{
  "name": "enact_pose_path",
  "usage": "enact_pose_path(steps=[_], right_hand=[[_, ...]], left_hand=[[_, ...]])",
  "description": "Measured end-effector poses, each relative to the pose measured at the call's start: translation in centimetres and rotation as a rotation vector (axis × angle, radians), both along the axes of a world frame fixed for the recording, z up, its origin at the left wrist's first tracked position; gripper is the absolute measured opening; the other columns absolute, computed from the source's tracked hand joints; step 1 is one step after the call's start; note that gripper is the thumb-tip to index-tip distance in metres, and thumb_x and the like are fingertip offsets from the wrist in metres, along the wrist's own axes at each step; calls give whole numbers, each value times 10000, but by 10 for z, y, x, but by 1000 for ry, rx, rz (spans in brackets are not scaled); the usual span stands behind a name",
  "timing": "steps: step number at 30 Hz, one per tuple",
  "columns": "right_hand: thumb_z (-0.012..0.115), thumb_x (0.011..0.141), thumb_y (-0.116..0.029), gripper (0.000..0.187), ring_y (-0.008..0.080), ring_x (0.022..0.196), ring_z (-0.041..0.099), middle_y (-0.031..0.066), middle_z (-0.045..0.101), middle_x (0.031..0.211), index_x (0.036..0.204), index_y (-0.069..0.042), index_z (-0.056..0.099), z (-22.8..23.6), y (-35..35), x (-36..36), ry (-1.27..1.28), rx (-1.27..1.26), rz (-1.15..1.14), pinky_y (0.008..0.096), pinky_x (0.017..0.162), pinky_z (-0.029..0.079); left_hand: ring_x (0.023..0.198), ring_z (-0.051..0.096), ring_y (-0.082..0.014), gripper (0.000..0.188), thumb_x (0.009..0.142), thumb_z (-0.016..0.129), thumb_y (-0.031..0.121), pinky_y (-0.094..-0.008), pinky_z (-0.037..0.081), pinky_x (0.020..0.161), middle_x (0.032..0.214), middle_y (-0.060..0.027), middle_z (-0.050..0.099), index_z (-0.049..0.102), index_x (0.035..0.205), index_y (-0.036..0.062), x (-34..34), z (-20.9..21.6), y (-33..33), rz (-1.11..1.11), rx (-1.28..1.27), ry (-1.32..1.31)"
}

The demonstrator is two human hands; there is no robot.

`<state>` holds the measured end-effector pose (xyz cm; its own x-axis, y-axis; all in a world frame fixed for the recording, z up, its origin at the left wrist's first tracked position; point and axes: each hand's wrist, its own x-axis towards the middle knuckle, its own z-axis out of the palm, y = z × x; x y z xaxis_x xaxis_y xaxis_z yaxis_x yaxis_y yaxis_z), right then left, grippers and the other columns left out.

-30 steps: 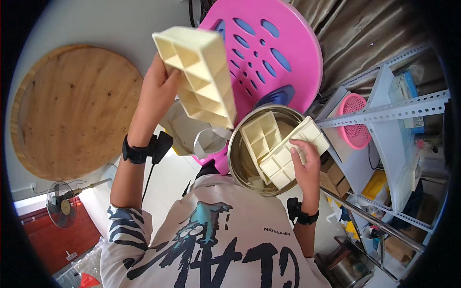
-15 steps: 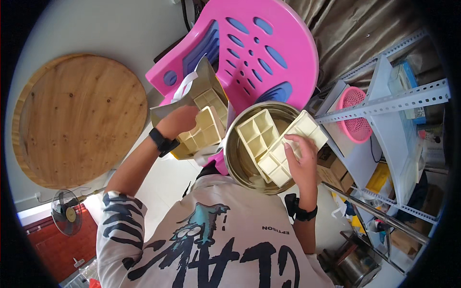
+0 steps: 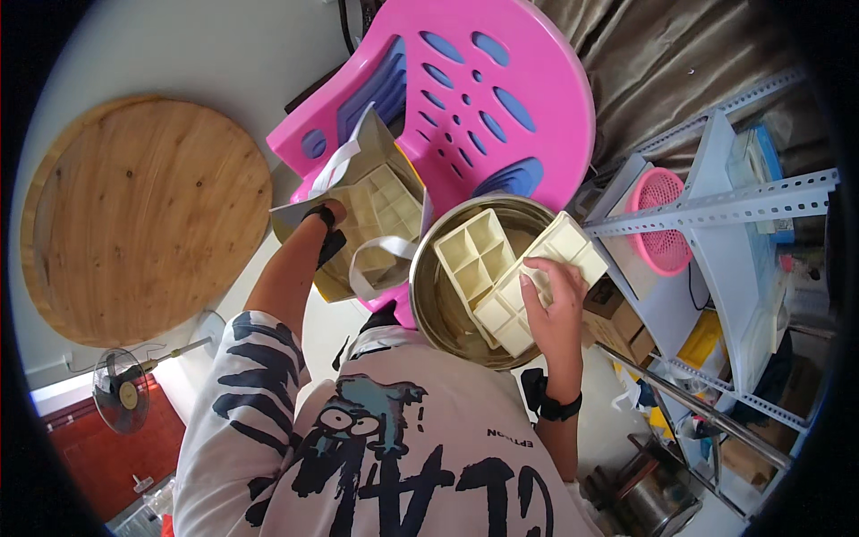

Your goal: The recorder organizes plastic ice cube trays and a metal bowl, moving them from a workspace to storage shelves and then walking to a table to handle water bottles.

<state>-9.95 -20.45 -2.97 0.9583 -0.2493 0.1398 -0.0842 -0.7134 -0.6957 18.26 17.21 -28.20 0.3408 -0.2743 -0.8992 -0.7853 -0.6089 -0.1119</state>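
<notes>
My left hand (image 3: pixel 335 211) reaches into an open paper bag (image 3: pixel 380 139) with white handles. It is closed at the edge of a cream ice cube tray (image 3: pixel 360 208), its fingers partly hidden. Beside that one, a second cream tray (image 3: pixel 394 199) lies in the bag. My right hand (image 3: pixel 557 291) holds another cream ice cube tray (image 3: pixel 506 320), tilted with its rounded undersides showing, over a steel basin (image 3: pixel 425 309). A further tray (image 3: pixel 479 253) leans inside the basin, its square compartments facing up.
The bag and basin stand by a pink plastic chair (image 3: pixel 537 45). A round wooden board (image 3: pixel 148 224) leans at the left near a fan (image 3: pixel 121 391). At the right rises a metal shelf rack (image 3: pixel 716 201) with a pink basket (image 3: pixel 660 221) and cardboard boxes (image 3: pixel 617 322).
My left hand has moved down and left, deeper into the bag, with the tray that was higher at its opening. The right hand still holds its tray over the basin.
</notes>
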Motion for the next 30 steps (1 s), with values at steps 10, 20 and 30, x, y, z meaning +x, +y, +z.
enact_pose_path(steps=[10,20,30], right_hand=[[660,863,-148,188,274,1019,550,90,661,1009,1040,-85,662,-3,-6,-3,67,56,-78,390,971,353],[690,832,-148,215,277,994,547,91,662,1000,1037,-89,662,-3,-7,2,57,73,-79,389,938,368],[721,785,-191,249,253,983,540,46,669,1026,1009,-111,647,-2,9,22,-10,-126,42,383,876,349]], left_hand=[[917,686,-348,222,774,634,184,-440,546,776,993,-176,710,754,909,56,-12,-159,78,78,-72,-123],[1019,672,-332,338,899,499,295,-466,535,837,1106,-145,696,749,985,85,0,-281,165,444,-71,-162],[927,689,-342,210,770,679,193,-441,561,771,1015,-172,710,743,898,39,-31,-242,159,172,-97,-156]])
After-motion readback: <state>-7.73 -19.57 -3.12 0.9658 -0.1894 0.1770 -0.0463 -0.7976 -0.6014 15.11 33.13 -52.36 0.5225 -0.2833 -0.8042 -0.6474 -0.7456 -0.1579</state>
